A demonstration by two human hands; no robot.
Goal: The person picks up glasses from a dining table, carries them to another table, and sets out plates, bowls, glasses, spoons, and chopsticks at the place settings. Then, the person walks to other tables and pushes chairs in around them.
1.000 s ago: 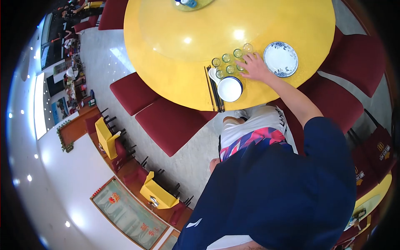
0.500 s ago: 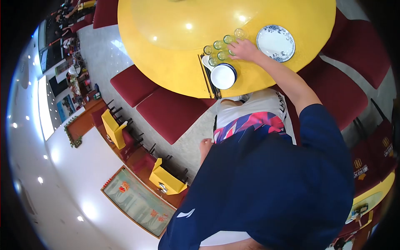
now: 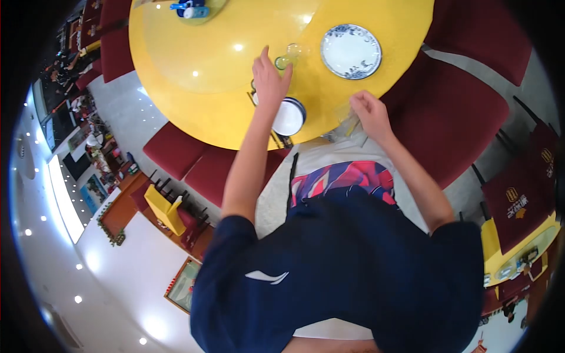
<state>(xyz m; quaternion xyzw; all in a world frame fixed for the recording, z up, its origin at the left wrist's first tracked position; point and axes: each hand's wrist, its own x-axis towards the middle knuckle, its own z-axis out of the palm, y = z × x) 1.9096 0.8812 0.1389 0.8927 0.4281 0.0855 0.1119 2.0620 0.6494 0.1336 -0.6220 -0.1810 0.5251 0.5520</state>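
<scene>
My left hand (image 3: 271,81) reaches over the yellow table with its index finger stretched out and thumb apart. Small clear glasses stand beside it: one glass (image 3: 282,62) is by the thumb, another glass (image 3: 293,50) a little farther off. The hand hides others. Below its wrist is a white bowl (image 3: 288,117) with a dark blue rim, with dark chopsticks (image 3: 285,141) partly hidden alongside. My right hand (image 3: 371,113) is at the table's near edge, fingers curled together around something see-through; I cannot make out whether it is glass or plastic.
A white plate with blue flowers (image 3: 351,52) lies on the yellow table (image 3: 235,117). Farther back, blue and white items (image 3: 191,10) sit on the glass turntable. Dark red chairs (image 3: 453,117) stand close on both sides. A crinkled clear thing (image 3: 338,134) lies by my lap.
My right hand has drawn back from the glasses to the table's near edge. My left hand has come up from my side to the glasses. The view has shifted.
</scene>
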